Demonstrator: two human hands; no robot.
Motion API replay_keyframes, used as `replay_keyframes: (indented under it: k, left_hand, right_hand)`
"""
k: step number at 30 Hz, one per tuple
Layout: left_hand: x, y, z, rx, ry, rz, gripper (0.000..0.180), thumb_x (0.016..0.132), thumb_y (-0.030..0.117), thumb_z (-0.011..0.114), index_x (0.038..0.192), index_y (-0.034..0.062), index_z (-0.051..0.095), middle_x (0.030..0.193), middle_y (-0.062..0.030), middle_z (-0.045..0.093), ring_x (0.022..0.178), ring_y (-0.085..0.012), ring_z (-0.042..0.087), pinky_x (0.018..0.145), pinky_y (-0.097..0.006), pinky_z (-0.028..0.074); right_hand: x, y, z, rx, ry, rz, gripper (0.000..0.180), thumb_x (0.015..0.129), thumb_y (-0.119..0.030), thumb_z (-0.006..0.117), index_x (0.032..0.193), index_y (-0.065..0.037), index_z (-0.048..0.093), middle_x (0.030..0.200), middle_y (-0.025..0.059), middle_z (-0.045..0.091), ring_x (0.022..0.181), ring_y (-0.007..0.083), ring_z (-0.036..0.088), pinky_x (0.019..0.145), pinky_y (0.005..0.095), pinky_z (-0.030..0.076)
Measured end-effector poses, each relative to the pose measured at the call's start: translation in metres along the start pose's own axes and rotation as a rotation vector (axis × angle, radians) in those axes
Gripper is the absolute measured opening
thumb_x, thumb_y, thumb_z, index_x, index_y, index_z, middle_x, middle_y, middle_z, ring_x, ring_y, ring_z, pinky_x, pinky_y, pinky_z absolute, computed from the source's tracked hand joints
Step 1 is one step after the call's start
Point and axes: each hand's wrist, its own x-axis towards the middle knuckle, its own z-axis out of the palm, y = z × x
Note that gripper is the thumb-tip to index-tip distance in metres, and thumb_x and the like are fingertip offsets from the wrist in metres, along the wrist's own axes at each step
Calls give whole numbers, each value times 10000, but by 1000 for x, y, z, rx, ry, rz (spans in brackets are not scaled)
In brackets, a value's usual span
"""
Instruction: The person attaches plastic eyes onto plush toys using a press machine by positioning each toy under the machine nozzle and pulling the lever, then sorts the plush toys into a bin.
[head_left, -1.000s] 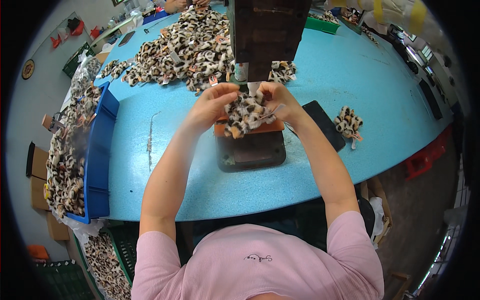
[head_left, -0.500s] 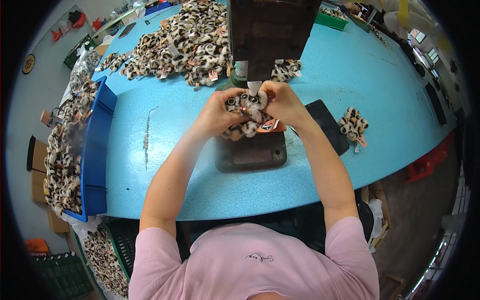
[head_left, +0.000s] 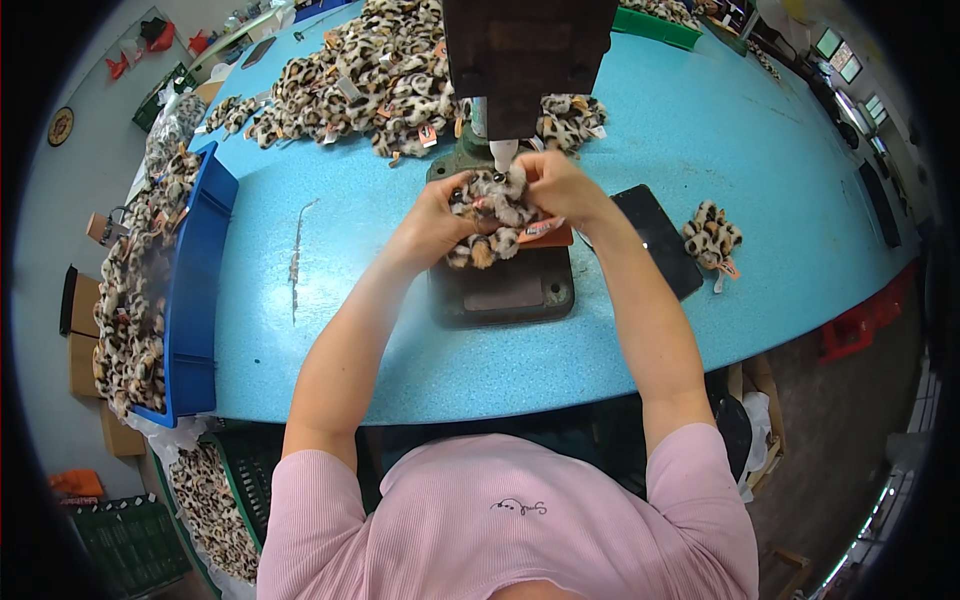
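Both hands [head_left: 500, 205] on leopard toy [head_left: 490, 215]

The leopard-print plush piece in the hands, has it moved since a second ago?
Yes. The leopard-print plush piece has moved away from the person, up from over the dark base plate to under the press head.

table: turquoise table [head_left: 760, 150], curved front edge
left side: blue bin [head_left: 195, 290] at table edge
floor: grey, cardboard boxes [head_left: 85, 335] stacked
wall: round clock [head_left: 61, 125] hung, far left

Fuzzy leopard-print plush piece [head_left: 487, 215], matt speckled turquoise tabletop [head_left: 760, 160], glossy blue plastic bin [head_left: 192, 290], dull dark metal press base [head_left: 505, 290]
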Motion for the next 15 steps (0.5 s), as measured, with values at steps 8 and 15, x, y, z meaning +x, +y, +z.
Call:
replay_keyframes:
  k: [8,15]
  left_hand:
    - [0,1,-27,-21,-142,-81,494,714,185,691,1144,26,509,975,-76,594,814,-127,559,737,-267,458]
    - [8,18,0,-138,-47,-95,310,707,131,691,975,9,595,817,-26,618,699,-72,562,641,-202,461]
  right_hand:
    - [-5,-1,3,-98,-11,7,132,625,93,509,691,-21,519,671,20,548,625,84,509,538,232,400]
    - [-10,27,14,-18,207,-140,92,670,68,546,687,-11,504,621,12,508,589,95,469,520,241,381]
